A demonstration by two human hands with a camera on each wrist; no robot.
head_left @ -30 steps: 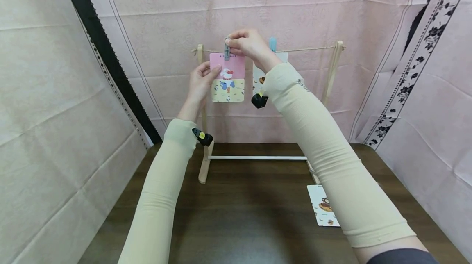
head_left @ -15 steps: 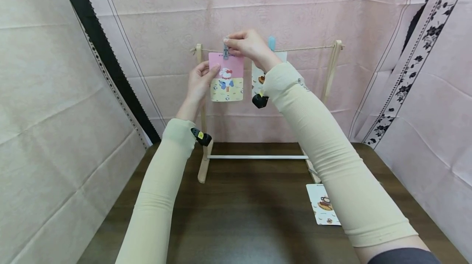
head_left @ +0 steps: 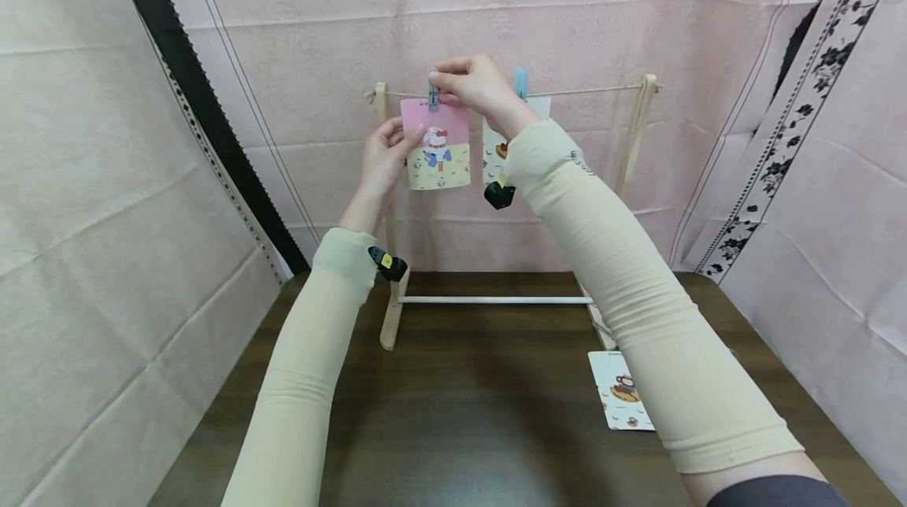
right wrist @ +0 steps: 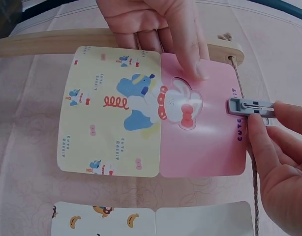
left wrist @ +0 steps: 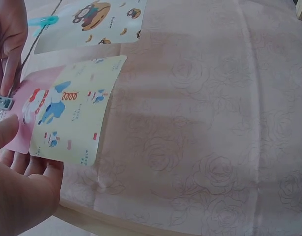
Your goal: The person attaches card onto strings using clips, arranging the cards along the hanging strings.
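Note:
A pink and yellow card with a rabbit picture [head_left: 441,164] hangs at the left end of the string [head_left: 588,90]. My left hand [head_left: 383,157] pinches the card's left edge, thumb in front and fingers behind, as the right wrist view makes plain. At the card's top edge, my right hand [head_left: 476,90] holds a grey clothespin [right wrist: 249,106] between thumb and fingers. The clothespin's tip overlaps the card's top edge beside the string. Right of it, a white card with banana prints [left wrist: 92,24] hangs from a light blue clothespin [head_left: 521,82], partly hidden by my right wrist.
The string runs between two wooden posts [head_left: 638,133] of a stand, joined low by a white rod [head_left: 496,300]. Another white card [head_left: 622,393] lies on the dark wooden table [head_left: 453,412], partly under my right forearm. Pale patterned cloth [head_left: 298,58] surrounds the table.
The pink and yellow card has tilted slightly, its lower edge rising a little. Both hands keep their grips in nearly the same places. The head view has shifted very slightly.

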